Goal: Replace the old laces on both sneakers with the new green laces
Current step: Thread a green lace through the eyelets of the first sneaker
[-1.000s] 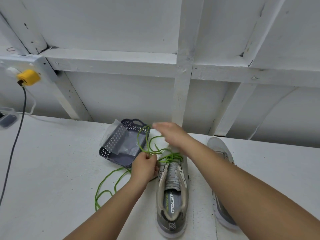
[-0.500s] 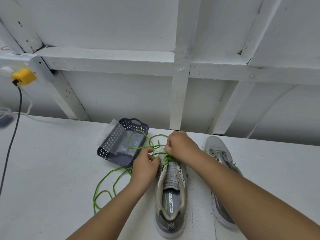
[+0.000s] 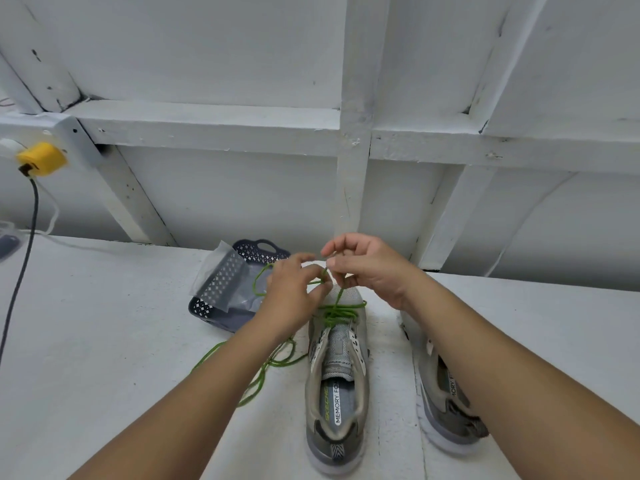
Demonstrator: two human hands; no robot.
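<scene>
A grey sneaker (image 3: 337, 386) lies on the white table, toe away from me, with a green lace (image 3: 337, 311) threaded through its front eyelets. My left hand (image 3: 294, 292) and my right hand (image 3: 369, 268) meet just above the toe, both pinching the green lace. The lace's loose length (image 3: 263, 372) trails in loops to the left of the shoe. The second grey sneaker (image 3: 446, 410) lies to the right, mostly hidden under my right forearm; I cannot see its lacing.
A dark perforated plastic basket (image 3: 242, 282) with clear plastic wrapping stands behind my left hand. A yellow plug (image 3: 41, 158) with a dark cable (image 3: 24, 251) hangs at the far left. A white timber-framed wall closes off the back of the table.
Both hands have risen from the front eyelets to just above the toe, drawing the green lace up and tighter. My right hand moved up and away from the shoe.
</scene>
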